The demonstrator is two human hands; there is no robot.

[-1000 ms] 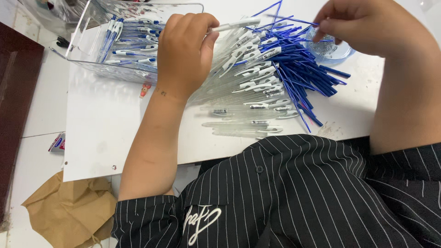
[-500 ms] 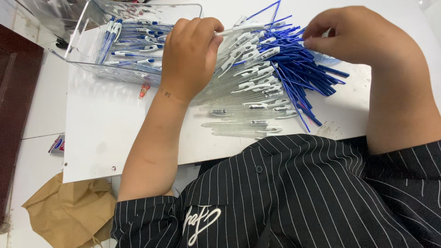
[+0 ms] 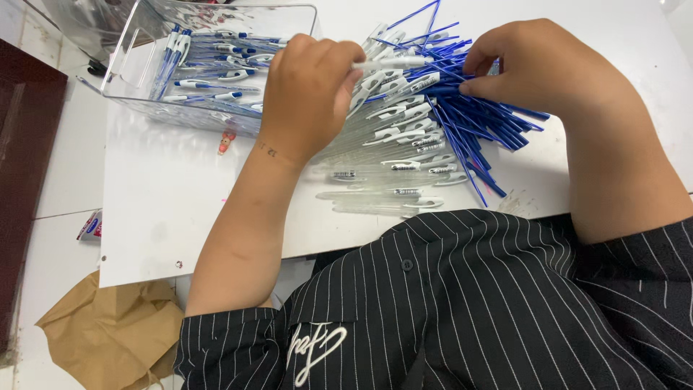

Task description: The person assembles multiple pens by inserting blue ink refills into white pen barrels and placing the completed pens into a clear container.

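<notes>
My left hand (image 3: 314,94) is closed around a clear pen barrel with a white clip (image 3: 386,63), held level above a heap of clear pen barrels (image 3: 393,155). My right hand (image 3: 548,68) pinches a blue ink refill (image 3: 442,71) at the pile of blue refills (image 3: 476,137), its tip pointing toward the barrel in my left hand. Both piles lie on a white board (image 3: 166,195).
A clear plastic tray (image 3: 209,68) with several finished blue-and-white pens sits at the back left of the board. A crumpled brown paper bag (image 3: 108,336) lies on the floor at lower left, a small packet (image 3: 89,225) beside the board. A dark wooden edge (image 3: 22,159) runs along the left.
My right hand has moved left from the far edge of the refill pile toward my left hand. My left hand stays over the barrels holding the pen barrel.
</notes>
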